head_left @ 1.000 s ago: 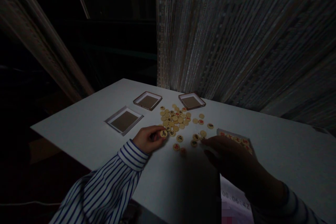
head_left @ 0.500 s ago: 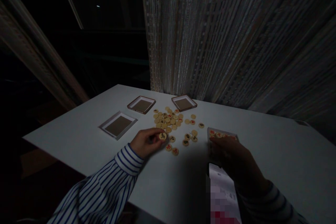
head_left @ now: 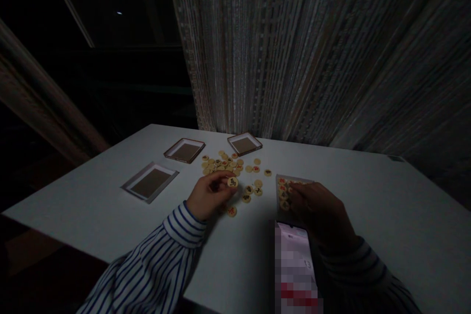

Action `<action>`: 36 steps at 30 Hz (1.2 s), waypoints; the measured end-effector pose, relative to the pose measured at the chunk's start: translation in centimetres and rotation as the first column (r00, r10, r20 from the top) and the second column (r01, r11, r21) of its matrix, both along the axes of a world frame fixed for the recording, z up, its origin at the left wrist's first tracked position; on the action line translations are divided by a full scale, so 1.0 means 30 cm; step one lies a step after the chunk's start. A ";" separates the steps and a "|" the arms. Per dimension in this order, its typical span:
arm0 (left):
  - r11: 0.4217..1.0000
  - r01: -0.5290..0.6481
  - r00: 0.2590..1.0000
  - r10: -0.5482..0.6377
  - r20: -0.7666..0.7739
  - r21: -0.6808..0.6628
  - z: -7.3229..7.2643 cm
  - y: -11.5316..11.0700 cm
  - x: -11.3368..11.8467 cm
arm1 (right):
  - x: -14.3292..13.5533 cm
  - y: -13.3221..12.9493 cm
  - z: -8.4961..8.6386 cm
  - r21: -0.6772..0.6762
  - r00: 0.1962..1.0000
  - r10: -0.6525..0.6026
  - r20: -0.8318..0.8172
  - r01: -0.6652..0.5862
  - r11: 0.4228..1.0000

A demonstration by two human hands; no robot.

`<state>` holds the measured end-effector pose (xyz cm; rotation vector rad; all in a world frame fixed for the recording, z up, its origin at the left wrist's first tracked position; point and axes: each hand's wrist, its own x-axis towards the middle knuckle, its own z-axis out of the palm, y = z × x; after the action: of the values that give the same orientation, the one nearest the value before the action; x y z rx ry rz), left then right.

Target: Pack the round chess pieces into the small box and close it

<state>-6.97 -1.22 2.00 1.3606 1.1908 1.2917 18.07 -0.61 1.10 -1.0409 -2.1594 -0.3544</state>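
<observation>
Between thumb and fingertips, my left hand pinches a round xiangqi piece with a black character facing me. It is raised a little above the table. My right hand is over a shallow box at the right, its fingers bent down among xiangqi pieces with red and dark characters. Its fingertips are hidden, so what they grip does not show. A loose pile of pieces lies behind my left hand, some blank side up. Several more pieces are scattered between my hands.
Three shallow box parts stand farther back on the white table: a grey-rimmed one at left and two brown-edged ones behind. A lit phone lies below the right-hand box. A string curtain hangs behind the table.
The view has shifted right. My left hand still pinches the piece, now nearer the right-hand pieces. My right hand has moved over the box, uncovering more pieces at its left side.
</observation>
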 end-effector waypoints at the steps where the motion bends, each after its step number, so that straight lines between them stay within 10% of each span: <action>1: 1.000 0.010 0.999 -0.009 0.048 -0.027 0.001 0.007 0.012 | 0.002 0.001 0.001 0.018 1.000 0.001 -0.007 -0.001 1.000; 23: 0.990 0.100 0.978 -0.078 0.195 -0.103 0.087 0.084 0.239 | 0.028 0.007 0.027 0.112 0.995 -0.095 -0.024 0.097 0.989; 36: 0.986 0.042 0.937 0.017 0.348 -0.162 -0.014 0.119 0.339 | 0.037 0.000 0.028 0.069 0.990 -0.123 -0.066 0.127 0.989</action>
<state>3.21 2.35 1.60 0.9674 1.0159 1.3267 19.17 -0.59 1.95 -1.1342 -2.0171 -0.4508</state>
